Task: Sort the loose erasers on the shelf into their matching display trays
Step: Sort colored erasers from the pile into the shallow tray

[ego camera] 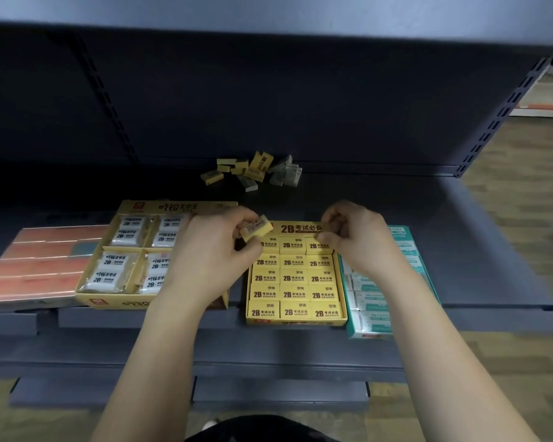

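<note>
— What sits furthest left of the yellow cardboard tray printed "2B ERASER" [296, 277]?

— A flat orange tray [35, 263], its writing too blurred to read. Between it and the 2B tray is a wider yellow cardboard box of white wrapped erasers [125, 250], each wrapper marked "2B" beside Chinese characters.

— And the hands?

— The left hand [205, 253] is at the 2B tray's back left corner. Thumb and fingertips pinch a small yellow eraser block [256, 229], tilted, with dark print I can't make out.

— The loose ones?

— A heap of loose yellow and grey erasers [253, 170] lies on the dark metal shelf [460, 250] behind the 2B tray, well apart from it. One shows "2B".

— The other hand?

— The right hand [361, 237] is over the tray's back right corner, below the header "2B 考试必备". Its fingers are curled close together, thumb tip at the last block of the back row. Whether it holds anything, I cannot tell.

— And right of the tray?

— Just beside it, a teal-and-white box of white erasers [374, 301], labels unreadable.
</note>
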Demonstrator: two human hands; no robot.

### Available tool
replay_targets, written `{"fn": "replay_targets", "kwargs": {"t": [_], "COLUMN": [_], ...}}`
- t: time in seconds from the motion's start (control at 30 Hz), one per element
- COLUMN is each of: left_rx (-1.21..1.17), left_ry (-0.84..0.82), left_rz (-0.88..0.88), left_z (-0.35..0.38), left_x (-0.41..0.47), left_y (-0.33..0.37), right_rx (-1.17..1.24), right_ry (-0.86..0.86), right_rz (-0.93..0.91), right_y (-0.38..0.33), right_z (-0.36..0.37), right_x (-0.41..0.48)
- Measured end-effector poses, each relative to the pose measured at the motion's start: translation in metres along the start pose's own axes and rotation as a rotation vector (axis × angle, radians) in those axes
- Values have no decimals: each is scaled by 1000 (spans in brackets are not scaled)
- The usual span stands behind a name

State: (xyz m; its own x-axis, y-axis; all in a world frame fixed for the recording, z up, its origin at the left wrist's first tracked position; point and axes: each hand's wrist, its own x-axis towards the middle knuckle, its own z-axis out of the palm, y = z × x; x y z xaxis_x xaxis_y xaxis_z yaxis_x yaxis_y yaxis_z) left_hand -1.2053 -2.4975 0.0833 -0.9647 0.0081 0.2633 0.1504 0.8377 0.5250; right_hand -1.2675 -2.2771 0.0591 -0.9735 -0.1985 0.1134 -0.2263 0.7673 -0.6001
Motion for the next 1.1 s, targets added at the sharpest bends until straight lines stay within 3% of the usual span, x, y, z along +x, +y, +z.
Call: {"fn": "replay_targets", "kwargs": {"t": [0.17,0.37,0.53,0.67,0.9,1.1], "left_rx": [-61,-203,-214,-108,269,299], "left_ry": [-25,-65,-102,-156,-231,-230], "left_rz": [42,75,143,213,141,94], "left_z": [3,2,2,2,8,17], "left_x": [0,1,5,8,17,17], "left_y": [-3,-5,-6,-3,6,2], "right_rx": [68,-98,-127,-73,-72,-64], "right_ry": [27,114,79,65,69,70], "right_rz": [12,73,103,125,118,119], "right_y": [6,27,31,33,35,36], "right_z": [-10,-15,-13,-13,-11,-11], "right_x": [2,6,6,7,7,8]}}
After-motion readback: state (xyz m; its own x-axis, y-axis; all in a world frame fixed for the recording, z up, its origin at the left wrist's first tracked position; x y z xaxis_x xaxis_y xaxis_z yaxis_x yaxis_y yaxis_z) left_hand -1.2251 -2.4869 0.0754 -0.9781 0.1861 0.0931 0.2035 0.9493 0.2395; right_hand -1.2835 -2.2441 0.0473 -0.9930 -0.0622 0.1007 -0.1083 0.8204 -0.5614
